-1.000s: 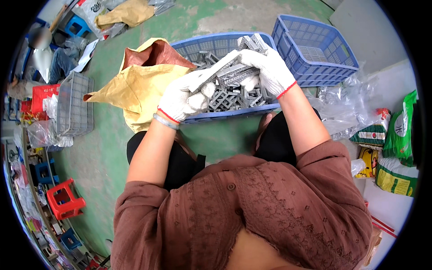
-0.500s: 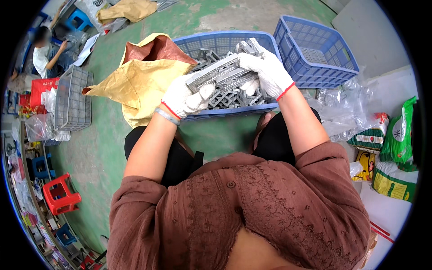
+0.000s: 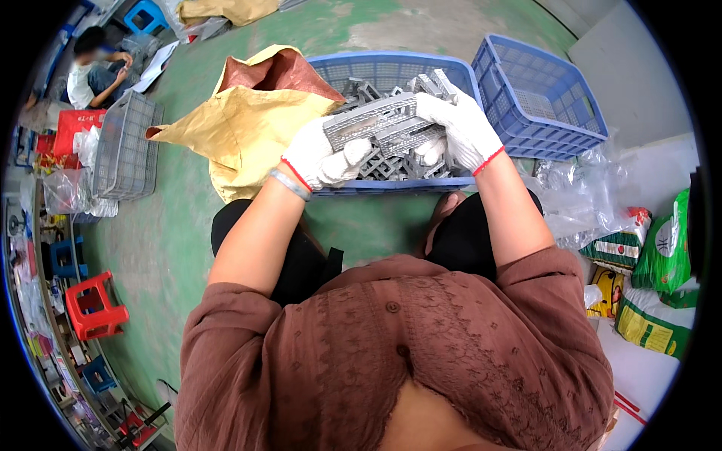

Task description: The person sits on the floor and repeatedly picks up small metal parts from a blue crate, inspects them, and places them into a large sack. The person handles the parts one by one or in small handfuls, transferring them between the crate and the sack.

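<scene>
Both my hands wear white knit gloves with red cuffs. My left hand (image 3: 325, 156) is closed round the left end of a row of grey metal brackets (image 3: 370, 124), its fingers curled under them. Gripping the same brackets from the right end is my right hand (image 3: 460, 126), its thumb side below and the rest over the top. The row is held tilted above a blue plastic crate (image 3: 376, 62), in which more loose grey brackets (image 3: 391, 164) lie heaped. Parts of the heap are hidden by my hands.
An open yellow woven sack (image 3: 259, 124) leans on the crate's left side. A second blue crate (image 3: 553, 124) stands at the right, near clear plastic bags (image 3: 579, 199). At left are a grey crate (image 3: 124, 150), a red stool (image 3: 98, 307) and a seated person (image 3: 96, 79).
The view has shifted slightly, so the crates and hands appear a little further right. My hands keep hold of the brackets. The seated person's raised arm has come down.
</scene>
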A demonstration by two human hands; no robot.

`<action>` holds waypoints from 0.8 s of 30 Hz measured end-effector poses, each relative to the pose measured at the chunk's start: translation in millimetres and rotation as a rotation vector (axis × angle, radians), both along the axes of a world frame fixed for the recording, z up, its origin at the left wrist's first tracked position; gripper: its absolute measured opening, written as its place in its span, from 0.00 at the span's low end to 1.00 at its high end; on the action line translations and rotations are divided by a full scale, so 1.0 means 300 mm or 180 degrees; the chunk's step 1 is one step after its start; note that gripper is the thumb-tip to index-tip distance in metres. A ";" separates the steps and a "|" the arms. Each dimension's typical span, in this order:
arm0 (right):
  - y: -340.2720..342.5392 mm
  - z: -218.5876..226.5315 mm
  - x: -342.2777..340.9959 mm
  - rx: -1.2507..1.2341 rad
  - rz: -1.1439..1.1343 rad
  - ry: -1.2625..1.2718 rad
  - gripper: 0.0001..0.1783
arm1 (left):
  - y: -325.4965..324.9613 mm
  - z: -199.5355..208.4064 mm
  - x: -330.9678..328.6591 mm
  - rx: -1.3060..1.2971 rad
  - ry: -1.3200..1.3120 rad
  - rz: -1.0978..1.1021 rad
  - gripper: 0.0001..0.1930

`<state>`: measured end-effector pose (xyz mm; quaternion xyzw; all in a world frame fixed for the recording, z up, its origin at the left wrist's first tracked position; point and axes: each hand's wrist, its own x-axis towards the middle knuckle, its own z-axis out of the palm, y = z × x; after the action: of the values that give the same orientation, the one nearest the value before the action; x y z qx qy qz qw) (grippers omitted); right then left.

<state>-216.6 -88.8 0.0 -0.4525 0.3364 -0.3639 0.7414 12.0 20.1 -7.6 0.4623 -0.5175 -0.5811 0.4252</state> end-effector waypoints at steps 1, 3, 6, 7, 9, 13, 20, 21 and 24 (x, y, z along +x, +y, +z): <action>0.010 0.010 -0.001 0.0008 -0.0028 0.0096 0.36 | 0.002 -0.003 0.001 -0.0105 -0.0015 -0.0031 0.25; 0.007 0.017 -0.013 0.0061 0.0152 0.0218 0.34 | -0.001 -0.017 0.003 -0.0460 -0.0028 -0.0055 0.26; 0.006 -0.003 -0.012 -0.0081 0.0068 0.0227 0.32 | -0.029 -0.024 -0.020 -0.0356 0.0552 0.0264 0.25; 0.008 -0.010 -0.008 -0.0166 -0.0020 0.0202 0.31 | -0.034 -0.010 -0.036 0.0258 0.1114 0.0591 0.25; 0.019 -0.003 0.004 -0.0315 -0.0036 0.0210 0.29 | -0.034 -0.031 -0.021 0.0473 0.1657 0.0472 0.22; 0.053 0.047 -0.013 -0.0425 0.0198 0.0427 0.29 | -0.060 -0.040 0.031 0.1688 0.3174 -0.0192 0.17; 0.049 0.011 -0.006 -0.0465 0.0109 0.0139 0.29 | -0.047 -0.024 0.022 0.1540 0.2785 0.0151 0.17; 0.050 0.013 -0.007 -0.0430 0.0112 0.0140 0.29 | -0.044 -0.018 0.017 0.1547 0.2735 0.0233 0.17; 0.053 0.015 -0.008 -0.0395 0.0115 0.0121 0.29 | -0.049 -0.037 0.019 0.1457 0.2625 0.0259 0.18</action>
<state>-218.9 -72.9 4.5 -0.5104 0.3190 -0.3619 0.7119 17.8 5.4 -18.7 0.2948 -0.1455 -0.7982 0.5048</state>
